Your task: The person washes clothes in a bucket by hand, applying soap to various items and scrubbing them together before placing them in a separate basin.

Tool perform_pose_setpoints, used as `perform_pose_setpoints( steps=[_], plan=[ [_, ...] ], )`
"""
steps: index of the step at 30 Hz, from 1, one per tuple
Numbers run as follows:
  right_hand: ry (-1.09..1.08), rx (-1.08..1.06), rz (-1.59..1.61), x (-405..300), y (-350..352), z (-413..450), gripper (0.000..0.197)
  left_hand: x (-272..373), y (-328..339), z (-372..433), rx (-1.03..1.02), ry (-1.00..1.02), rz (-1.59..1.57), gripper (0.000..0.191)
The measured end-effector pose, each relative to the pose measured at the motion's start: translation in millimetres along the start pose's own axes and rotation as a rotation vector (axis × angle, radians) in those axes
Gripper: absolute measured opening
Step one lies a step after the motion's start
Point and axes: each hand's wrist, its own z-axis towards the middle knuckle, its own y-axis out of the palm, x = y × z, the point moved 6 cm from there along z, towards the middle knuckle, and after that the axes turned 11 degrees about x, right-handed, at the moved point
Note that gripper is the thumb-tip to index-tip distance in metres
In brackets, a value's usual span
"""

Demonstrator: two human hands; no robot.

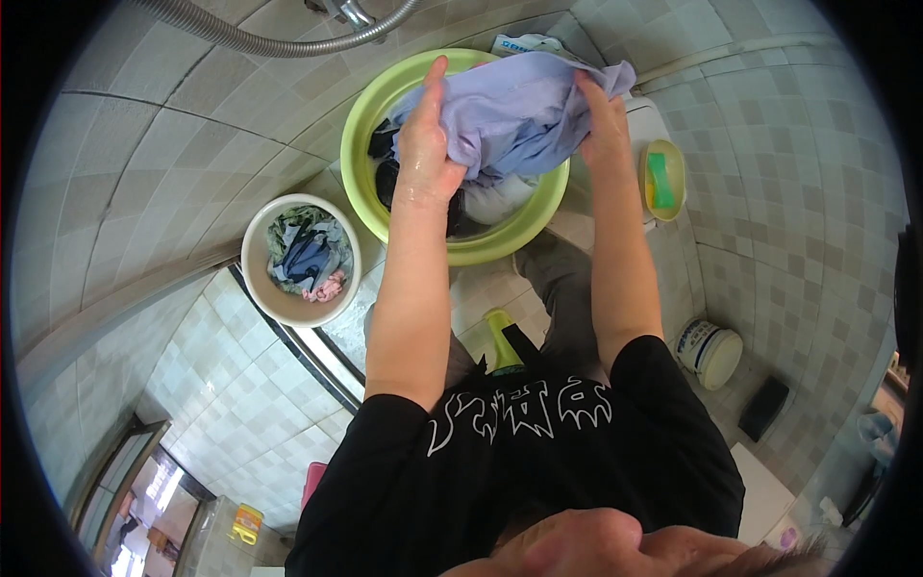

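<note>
A wet lavender garment (519, 108) stretches between my two hands above a large lime-green basin (358, 166). My left hand (429, 148) grips the garment's left side, thumb pointing up. At the far side, my right hand (606, 119) holds the other end, its fingers partly hidden by the folds. Beneath the fabric, the basin contains dark clothes (386, 184) and a whitish cloth (501, 200) in water. Much of the basin's contents is hidden by the garment and my left forearm.
A white bucket (254, 267) of clothes stands left of the basin. On the right, a yellow-green dish (680, 169) holds a green item (659, 180). A metal shower hose (267, 47) hangs above. A white tub (721, 360) and a detergent packet (513, 45) are nearby.
</note>
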Motion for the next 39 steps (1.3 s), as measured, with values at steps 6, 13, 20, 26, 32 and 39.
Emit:
perform_pose_setpoints(
  steps=[6, 13, 20, 26, 32, 39],
  plan=[
    [-0.772, -0.150, -0.333, -1, 44, -53, 0.032, -7, 2, -6, 0.162, 0.168, 0.603, 0.050],
    [-0.321, 0.079, -0.689, 6, 38, -22, 0.036, -54, 15, -27, -0.153, -0.192, 0.176, 0.045],
    [-0.915, -0.172, -0.615, 1, 79, -97, 0.026, -45, -6, -8, -0.100, -0.322, -0.064, 0.045],
    [-0.652, 0.250, -0.733, -8, 43, -44, 0.031, -72, 0, -25, -0.169, -0.294, 0.088, 0.046],
    [-0.718, 0.009, -0.665, 3, 60, -77, 0.030, -51, 6, -25, -0.186, -0.283, 0.029, 0.044],
    [-1.021, 0.025, -0.598, 0, 76, -90, 0.029, -48, -7, -8, -0.182, -0.256, -0.202, 0.054]
  ],
)
